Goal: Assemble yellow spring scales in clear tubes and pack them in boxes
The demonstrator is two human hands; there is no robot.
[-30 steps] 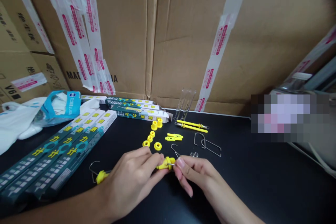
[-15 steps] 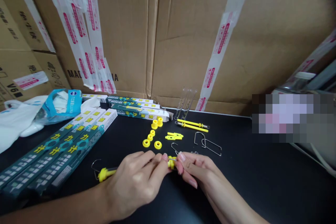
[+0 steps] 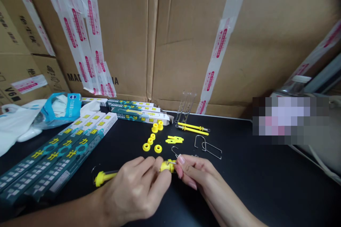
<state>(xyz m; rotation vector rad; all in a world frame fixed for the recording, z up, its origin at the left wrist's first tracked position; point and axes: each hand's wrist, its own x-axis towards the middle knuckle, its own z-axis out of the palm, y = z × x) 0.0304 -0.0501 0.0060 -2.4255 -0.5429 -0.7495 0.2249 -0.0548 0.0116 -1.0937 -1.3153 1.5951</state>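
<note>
- Well, the surface is a black tabletop (image 3: 239, 188), backed by stacked cardboard cartons (image 3: 186, 42) with white tape (image 3: 220, 48) printed in red running up them.
- At far left, a white plastic bag (image 3: 18, 120) lies beside a blue packet (image 3: 60, 110); at far right, a pixelated patch (image 3: 290, 120) hides what stands there.
- One carton reads "MAD", then tape, then "NA"; another at far left shows "V6". The packet's label ends in "LUXE".
- Teal boxes (image 3: 66, 150) lie side by side at near left, printed with big yellow 力 and 计 characters; more boxes (image 3: 138, 112) lie farther back.
- The left hand (image 3: 134, 188) is curled closed around a yellow tube (image 3: 105, 177), which lies across both hands just above the table, near its middle.
- The right hand (image 3: 194, 173) has its fingers nearly closed, pinching a thin wire (image 3: 172, 162) at the tube's right end.
- Beyond the hands lie yellow rings (image 3: 150, 142), yellow rods (image 3: 192, 128), wire hooks (image 3: 207, 148) and clear tubes (image 3: 185, 106).
</note>
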